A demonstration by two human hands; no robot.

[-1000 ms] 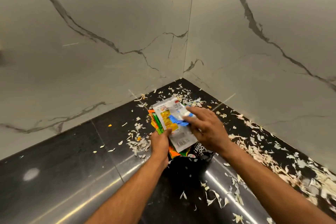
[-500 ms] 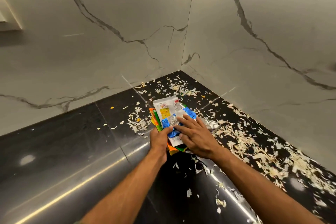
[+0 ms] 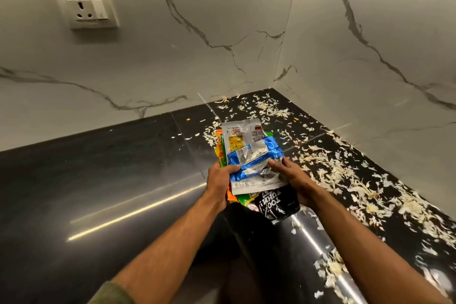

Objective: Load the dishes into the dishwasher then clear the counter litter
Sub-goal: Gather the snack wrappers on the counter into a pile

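Both hands hold one stack of empty snack wrappers [image 3: 249, 155] above the black counter [image 3: 111, 180], close to the corner where the two marble walls [image 3: 197, 57] meet. The left hand [image 3: 219, 181] grips the stack's left edge, thumb curled over a crumpled blue wrapper [image 3: 254, 158] that lies across the top. The right hand [image 3: 296, 182] clasps the right side, fingertips on the blue wrapper and palm against a black packet [image 3: 278, 205] hanging at the bottom of the bundle. Under the blue one sits a silvery white wrapper [image 3: 243, 136] with a yellow picture, and orange and green edges stick out on the left and below. Whether the stack is touching the counter or lifted just clear of it is hard to judge from this angle. Pale vegetable shreds [image 3: 345, 175] are scattered over the counter on the right, along the right wall and into the corner. A wall socket [image 3: 86, 8] with a switch is set into the left wall.
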